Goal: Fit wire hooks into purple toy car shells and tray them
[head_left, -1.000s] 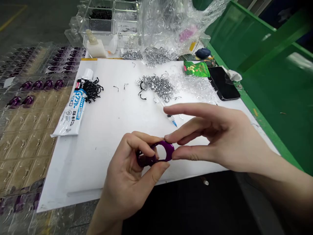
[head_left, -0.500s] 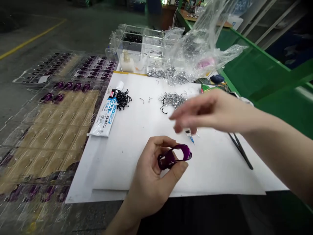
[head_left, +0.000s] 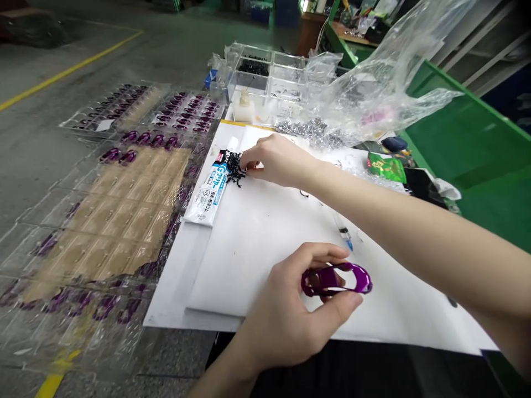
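My left hand (head_left: 294,309) grips a glossy purple car-shaped shell (head_left: 332,279) between thumb and fingers, low over the white sheet (head_left: 265,237). My right hand (head_left: 274,160) reaches across to a pile of small black parts (head_left: 234,168), its fingertips pinched together at the pile's right edge; whether a part is between them is too small to tell. That pile lies against a white and blue glue tube (head_left: 207,193). Between the hands, a thin blue-tipped applicator (head_left: 345,235) rests on the sheet, partly beneath the right forearm.
On the left are clear trays (head_left: 120,210) with purple shells. Behind the sheet stand a compartment box (head_left: 269,72), a small white bottle (head_left: 244,108) and a crumpled plastic bag (head_left: 373,94). A green packet (head_left: 386,167) lies at the right, beside a green panel (head_left: 468,127).
My right hand has moved left and away from me to the black pile. The view has shifted, and the purple shell in my left hand is turned a little more toward the camera.
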Demonstrator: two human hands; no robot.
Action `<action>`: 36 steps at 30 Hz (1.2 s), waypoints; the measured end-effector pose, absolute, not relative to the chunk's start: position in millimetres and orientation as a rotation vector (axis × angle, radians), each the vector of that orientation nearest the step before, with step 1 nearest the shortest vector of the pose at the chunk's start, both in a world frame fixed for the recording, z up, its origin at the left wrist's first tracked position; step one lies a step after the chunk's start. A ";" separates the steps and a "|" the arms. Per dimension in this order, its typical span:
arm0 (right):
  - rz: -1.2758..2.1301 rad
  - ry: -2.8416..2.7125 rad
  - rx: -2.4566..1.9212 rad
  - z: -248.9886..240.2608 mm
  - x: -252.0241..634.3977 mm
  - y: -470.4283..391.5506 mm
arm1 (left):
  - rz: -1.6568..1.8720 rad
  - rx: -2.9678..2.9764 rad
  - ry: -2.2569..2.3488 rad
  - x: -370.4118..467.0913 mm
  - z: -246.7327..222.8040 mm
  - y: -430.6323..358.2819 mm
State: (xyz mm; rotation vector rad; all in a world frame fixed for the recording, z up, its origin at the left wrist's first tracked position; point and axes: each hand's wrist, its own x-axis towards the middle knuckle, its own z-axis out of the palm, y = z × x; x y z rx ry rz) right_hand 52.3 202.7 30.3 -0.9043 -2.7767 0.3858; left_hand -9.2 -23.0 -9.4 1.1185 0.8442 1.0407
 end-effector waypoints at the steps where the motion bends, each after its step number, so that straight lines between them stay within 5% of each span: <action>1: 0.414 -2.754 -0.920 30.7 53.0 203.2 | 1.042 1.122 0.848 -9.2 -9.1 -23.0; 12: 1.107 -2.178 -1.140 53.9 128.6 149.3 | 1.099 0.951 0.776 -9.1 -5.6 -21.6; 22: 0.761 -1.824 -1.077 54.8 217.7 17.2 | 1.140 0.887 0.658 -16.0 -12.1 -16.2; 36: 0.722 -1.971 -0.754 61.1 214.3 6.1 | 1.098 1.004 0.704 -16.9 -7.9 -14.7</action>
